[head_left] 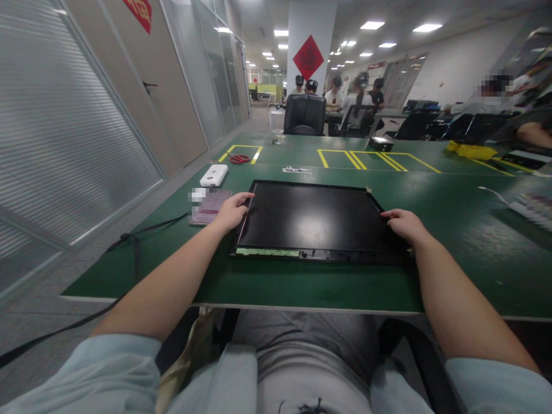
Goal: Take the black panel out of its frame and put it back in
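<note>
A black flat display panel (310, 215) lies on the green table, its dark screen facing up. Along its near edge runs a green circuit strip (267, 252) on the left part, with black frame beside it. My left hand (233, 211) grips the panel's left edge, index finger reaching over the border. On the opposite side, my right hand (404, 225) holds the right edge in the same manner; its lower fingers are partly hidden. A small light-coloured tab sticks up at the far right corner of the panel.
Left of the panel lie a phone (211, 208) and a white power bank (214, 175), with a black strap (159, 226) trailing off the table. Red-handled scissors (239, 158) and small white pieces (296, 169) sit farther back. A white cable (495, 194) is at right; people sit beyond.
</note>
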Action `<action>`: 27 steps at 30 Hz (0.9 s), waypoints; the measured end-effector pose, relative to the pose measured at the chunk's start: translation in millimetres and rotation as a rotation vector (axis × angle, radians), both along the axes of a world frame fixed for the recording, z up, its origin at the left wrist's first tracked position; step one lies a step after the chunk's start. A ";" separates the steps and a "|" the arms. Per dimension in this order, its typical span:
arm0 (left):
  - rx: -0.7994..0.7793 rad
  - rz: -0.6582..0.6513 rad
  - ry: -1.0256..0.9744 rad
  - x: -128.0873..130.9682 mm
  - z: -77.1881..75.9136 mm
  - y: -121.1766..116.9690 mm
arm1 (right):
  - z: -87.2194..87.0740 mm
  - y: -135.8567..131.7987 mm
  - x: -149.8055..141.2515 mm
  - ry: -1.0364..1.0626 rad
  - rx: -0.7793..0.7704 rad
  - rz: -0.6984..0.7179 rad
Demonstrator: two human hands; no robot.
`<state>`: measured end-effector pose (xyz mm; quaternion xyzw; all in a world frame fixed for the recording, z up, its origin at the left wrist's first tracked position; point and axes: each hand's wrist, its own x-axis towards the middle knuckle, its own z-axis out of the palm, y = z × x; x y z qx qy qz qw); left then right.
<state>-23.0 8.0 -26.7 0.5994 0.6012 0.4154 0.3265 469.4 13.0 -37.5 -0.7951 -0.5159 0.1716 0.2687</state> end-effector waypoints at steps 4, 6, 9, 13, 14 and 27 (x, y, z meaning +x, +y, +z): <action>-0.029 -0.006 -0.392 2.3 2.4 -0.8 | -0.5 1.1 0.8 0.005 -0.019 0.000; -0.023 0.012 -0.494 1.4 2.1 0.6 | -1.1 1.2 0.8 0.007 -0.016 -0.006; -0.022 0.043 -0.572 0.9 2.6 2.2 | -1.7 0.7 0.7 -0.005 0.006 -0.004; -0.021 0.123 -0.640 5.8 8.7 0.4 | -1.0 0.0 0.3 -0.018 -0.004 0.001; -0.026 0.147 -0.663 7.7 10.9 -0.6 | -0.6 -0.2 0.1 -0.020 -0.007 -0.001; -0.061 0.247 -0.860 13.3 18.1 2.0 | 3.9 -1.8 -3.5 -0.020 -0.001 -0.012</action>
